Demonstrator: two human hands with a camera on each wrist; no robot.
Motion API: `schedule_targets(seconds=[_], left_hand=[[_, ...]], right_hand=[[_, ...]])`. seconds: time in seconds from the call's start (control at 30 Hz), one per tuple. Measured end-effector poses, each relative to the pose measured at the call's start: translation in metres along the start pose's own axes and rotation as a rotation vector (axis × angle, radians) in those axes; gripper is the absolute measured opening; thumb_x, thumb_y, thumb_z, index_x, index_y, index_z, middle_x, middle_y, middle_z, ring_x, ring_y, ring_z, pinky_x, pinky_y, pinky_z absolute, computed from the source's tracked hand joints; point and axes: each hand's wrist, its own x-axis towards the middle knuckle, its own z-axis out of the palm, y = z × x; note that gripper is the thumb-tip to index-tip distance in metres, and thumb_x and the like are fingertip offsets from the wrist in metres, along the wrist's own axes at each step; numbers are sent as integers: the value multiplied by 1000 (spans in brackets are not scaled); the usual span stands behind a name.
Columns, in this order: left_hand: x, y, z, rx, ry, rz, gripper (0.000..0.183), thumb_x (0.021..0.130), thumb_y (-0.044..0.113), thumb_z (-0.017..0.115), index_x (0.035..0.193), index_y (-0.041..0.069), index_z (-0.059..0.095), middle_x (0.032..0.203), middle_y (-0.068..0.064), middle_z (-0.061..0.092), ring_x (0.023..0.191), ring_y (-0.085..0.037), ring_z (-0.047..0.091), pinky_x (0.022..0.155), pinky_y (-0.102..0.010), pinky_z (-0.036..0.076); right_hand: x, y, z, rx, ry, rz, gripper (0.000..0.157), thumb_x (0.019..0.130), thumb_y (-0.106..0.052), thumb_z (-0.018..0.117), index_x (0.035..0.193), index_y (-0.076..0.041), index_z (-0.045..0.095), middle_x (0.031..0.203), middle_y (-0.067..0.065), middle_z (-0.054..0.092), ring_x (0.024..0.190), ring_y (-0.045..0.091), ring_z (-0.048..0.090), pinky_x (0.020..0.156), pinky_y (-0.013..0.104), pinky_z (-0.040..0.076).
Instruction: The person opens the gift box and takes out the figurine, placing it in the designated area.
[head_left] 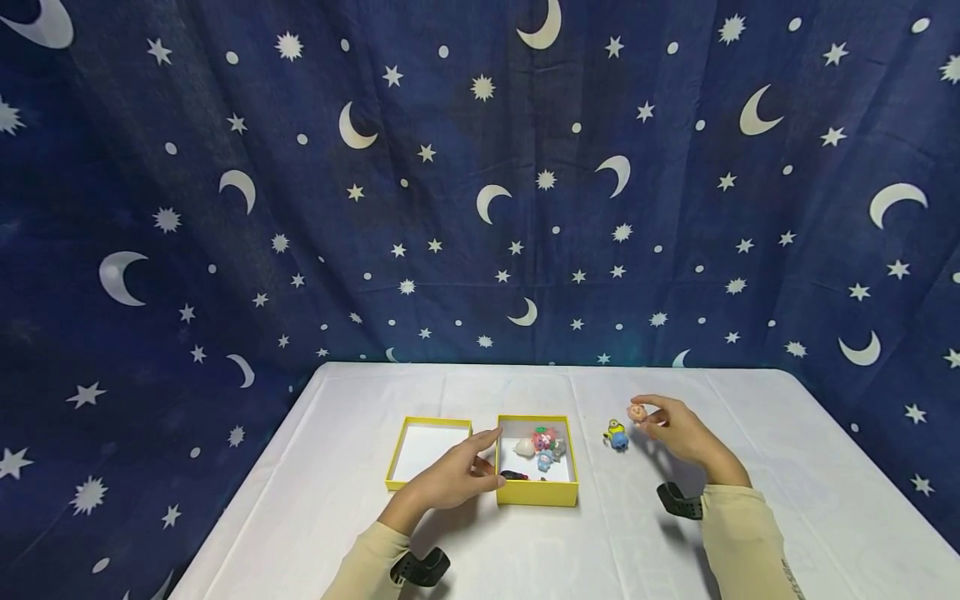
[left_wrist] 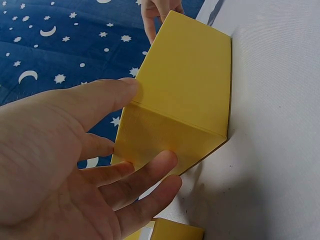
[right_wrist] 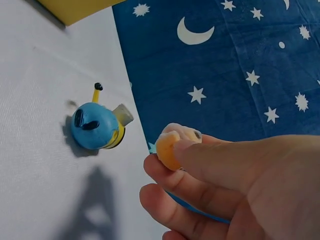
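A yellow box (head_left: 537, 494) with a white inside stands in front of me, several small toy figures (head_left: 543, 440) lying in it. My left hand (head_left: 454, 475) rests on its left side, fingers extended and the thumb at the near corner. In the left wrist view the fingertips lie against the yellow wall of the box (left_wrist: 185, 75). Between thumb and fingers my right hand (head_left: 684, 432) pinches a small pink-orange toy figure (head_left: 637, 413), held above the table. Just left of that hand a Minion figure (head_left: 617, 437) in blue and yellow lies on the table, untouched.
A shallow yellow-rimmed box lid (head_left: 427, 452), white inside, lies left of the box. White cloth covers the table (head_left: 300, 517). Behind it hangs a dark blue curtain (head_left: 450, 208) with moons and stars.
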Motion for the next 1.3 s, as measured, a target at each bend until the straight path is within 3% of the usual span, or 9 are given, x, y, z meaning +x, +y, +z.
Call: schedule_targets(seconds=[0.27,0.57,1.1,1.3], left_hand=[[0,2,0,7,-3,3,79,95,20,71,158,0,28,164,-21,30,103,-16,67,89,-23,55],[-1,2,0,3,-1,-3,78,95,19,71,158,0,30,164,-22,29,103,-17,66,87,-22,55],[0,2,0,1,-1,-5,78,95,20,71,158,1,29,165,-24,27,101,-15,66,87,-22,54],[-1,2,0,-4,0,-9,78,95,19,71,158,0,30,165,-24,27,102,-15,66,87,-22,55]], right_hand=[[-4,3,0,33,-42,54,46,92,6,61,135,16,47,88,22,67,72,22,63,58,25,47],[0,8,7,-64,-74,182,40,92,7,60,131,8,51,86,14,63,72,20,60,60,31,46],[1,6,12,-149,-66,233,31,91,0,61,122,4,58,86,11,65,70,19,60,59,30,47],[1,3,13,-206,-66,240,39,92,-3,62,130,5,57,86,10,65,67,18,59,58,29,46]])
